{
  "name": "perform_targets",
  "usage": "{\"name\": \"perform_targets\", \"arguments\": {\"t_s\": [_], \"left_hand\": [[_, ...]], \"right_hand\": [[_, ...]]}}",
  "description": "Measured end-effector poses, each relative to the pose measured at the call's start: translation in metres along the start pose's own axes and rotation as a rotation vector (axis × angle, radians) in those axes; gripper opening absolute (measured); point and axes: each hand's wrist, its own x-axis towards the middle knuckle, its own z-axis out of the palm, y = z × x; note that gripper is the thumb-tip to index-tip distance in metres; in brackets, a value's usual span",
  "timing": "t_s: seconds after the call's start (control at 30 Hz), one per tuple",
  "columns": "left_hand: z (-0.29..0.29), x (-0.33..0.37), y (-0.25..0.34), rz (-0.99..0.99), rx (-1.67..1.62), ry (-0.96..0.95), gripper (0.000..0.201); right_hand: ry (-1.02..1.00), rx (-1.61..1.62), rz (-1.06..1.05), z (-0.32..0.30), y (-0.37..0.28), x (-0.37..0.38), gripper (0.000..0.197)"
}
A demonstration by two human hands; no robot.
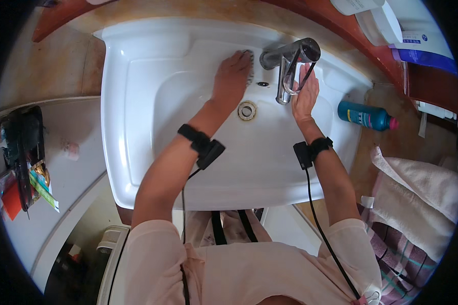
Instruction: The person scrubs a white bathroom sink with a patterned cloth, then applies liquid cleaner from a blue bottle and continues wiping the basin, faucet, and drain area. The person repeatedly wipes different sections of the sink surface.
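Observation:
My left hand is closed over a grey, textured scrubbing pad, pressing it to the back of the white washbasin, left of the tap. Only the pad's right edge shows past my fingers. The chrome tap rises from the basin's back rim, its loop-shaped lever partly in front of my right hand. My right hand rests against the basin wall just right of the tap, fingers stretched out, with nothing seen in it. Below my left hand is the round drain, and a small overflow hole sits near the pad.
A teal bottle with a pink cap lies on the basin's right rim. White towels hang at the right. A reddish shelf with white tubs runs along the upper right. Black pouches hang at the left. Cables run from both wrist straps.

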Motion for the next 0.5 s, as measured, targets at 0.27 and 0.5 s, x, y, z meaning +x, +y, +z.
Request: {"name": "perform_targets", "arguments": {"t_s": [0.27, 0.5], "left_hand": [[-0.015, -0.018, 0.019, 0.061, 0.033, -0.247, 0.042], [0.012, 0.003, 0.023, -0.015, 0.054, -0.050, 0.038]], "right_hand": [[-0.029, 0.007, 0.014, -0.003, -0.002, 0.001, 0.058], [0.005, 0.031, -0.008, -0.003, -0.002, 0.001, 0.058]]}}
